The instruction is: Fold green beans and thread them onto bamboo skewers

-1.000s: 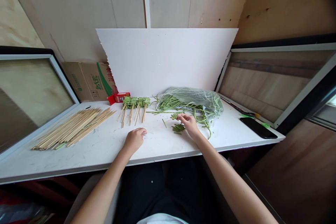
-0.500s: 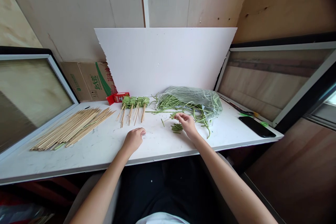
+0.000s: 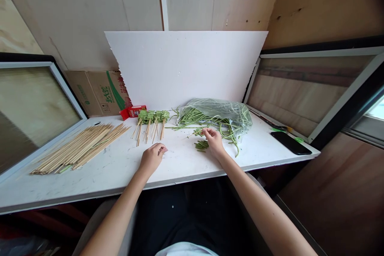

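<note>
My left hand rests at the front of the white table, its fingers curled in and nothing seen sticking out of them. Further right, my right hand has its fingertips pinched together beside a small heap of green scraps; what they hold is too small to make out. Just below its fingers lies a neat pile of short-cut green bean pieces. Behind it, long green beans spill from a clear plastic bag. Bean pieces threaded on wooden skewers lie in a row beyond my left hand.
Many bare wooden skewers are spread on the left of the table. A red box and a cardboard carton stand behind. A black phone lies at right. A white board closes the back.
A short green piece near my right fingertips has dropped or shifted among the scraps. My left fingers have loosened slightly. The whole view has shifted a little.
</note>
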Available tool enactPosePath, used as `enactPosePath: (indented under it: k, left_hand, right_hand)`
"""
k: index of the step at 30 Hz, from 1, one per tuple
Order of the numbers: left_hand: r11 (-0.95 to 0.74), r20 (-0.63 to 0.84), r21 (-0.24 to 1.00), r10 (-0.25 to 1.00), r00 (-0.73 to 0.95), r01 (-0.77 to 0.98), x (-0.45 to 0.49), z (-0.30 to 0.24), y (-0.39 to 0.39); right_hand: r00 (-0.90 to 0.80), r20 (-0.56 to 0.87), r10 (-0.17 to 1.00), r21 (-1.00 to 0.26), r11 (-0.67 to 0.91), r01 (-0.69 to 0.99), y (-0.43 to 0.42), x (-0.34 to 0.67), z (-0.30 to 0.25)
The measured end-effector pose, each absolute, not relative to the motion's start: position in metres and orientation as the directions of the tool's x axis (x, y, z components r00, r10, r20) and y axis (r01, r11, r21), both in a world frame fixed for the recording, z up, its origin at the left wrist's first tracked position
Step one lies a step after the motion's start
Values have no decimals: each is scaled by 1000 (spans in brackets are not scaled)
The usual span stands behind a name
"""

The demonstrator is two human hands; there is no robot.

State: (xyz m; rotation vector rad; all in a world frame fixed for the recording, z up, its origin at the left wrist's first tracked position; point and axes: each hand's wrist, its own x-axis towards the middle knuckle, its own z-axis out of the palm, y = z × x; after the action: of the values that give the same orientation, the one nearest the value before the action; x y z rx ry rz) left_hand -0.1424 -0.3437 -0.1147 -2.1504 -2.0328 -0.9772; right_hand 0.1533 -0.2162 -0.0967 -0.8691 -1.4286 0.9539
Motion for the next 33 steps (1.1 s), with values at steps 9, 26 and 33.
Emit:
enactPosePath:
  k: [9, 26, 33]
  left_hand:
    - [-97, 402, 318, 915, -42, 943, -145, -112, -346]
    - [-118, 331, 323, 944, 4, 939, -143, -113, -345]
    - [-130, 351, 310, 936, 14, 942, -144, -117, -343]
  right_hand:
    - [-159, 416, 895, -909, 416, -34, -225, 152, -88]
    - [-210, 425, 880, -897, 441, 34, -238, 137, -87]
    - [-181, 372, 910, -924, 382, 21, -249, 124, -91]
